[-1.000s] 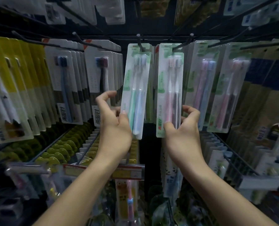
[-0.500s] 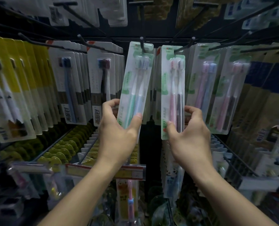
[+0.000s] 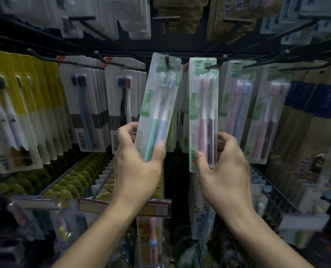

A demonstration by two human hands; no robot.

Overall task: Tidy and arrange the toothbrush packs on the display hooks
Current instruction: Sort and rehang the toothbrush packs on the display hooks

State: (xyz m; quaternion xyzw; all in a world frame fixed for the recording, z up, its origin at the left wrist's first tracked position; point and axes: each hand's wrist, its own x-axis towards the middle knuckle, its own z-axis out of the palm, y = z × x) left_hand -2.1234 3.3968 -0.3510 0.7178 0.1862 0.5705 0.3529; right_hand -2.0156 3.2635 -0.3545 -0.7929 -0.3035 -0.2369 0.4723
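A clear pack with a green and a blue toothbrush [image 3: 158, 105] hangs tilted from a black hook [image 3: 167, 59], its bottom swung to the left. My left hand [image 3: 139, 161] grips its lower end between thumb and fingers. To its right a pack with a pink and a dark toothbrush [image 3: 203, 113] hangs nearly upright on another hook [image 3: 216, 63]. My right hand [image 3: 222, 167] pinches its lower part, thumb on the front and fingers behind. More packs of the same kind hang behind both.
Rows of other toothbrush packs fill the hooks: white ones [image 3: 87, 109] and yellow ones [image 3: 12, 113] to the left, pink-and-blue packs [image 3: 238, 105] and brown-and-blue packs [image 3: 305, 122] to the right. Lower hooks with price tags [image 3: 122, 206] jut out beneath my wrists.
Both hands slid down to the lower ends of their packs. The green-and-blue pack's bottom swung left and tilted more. The view shifted slightly upward.
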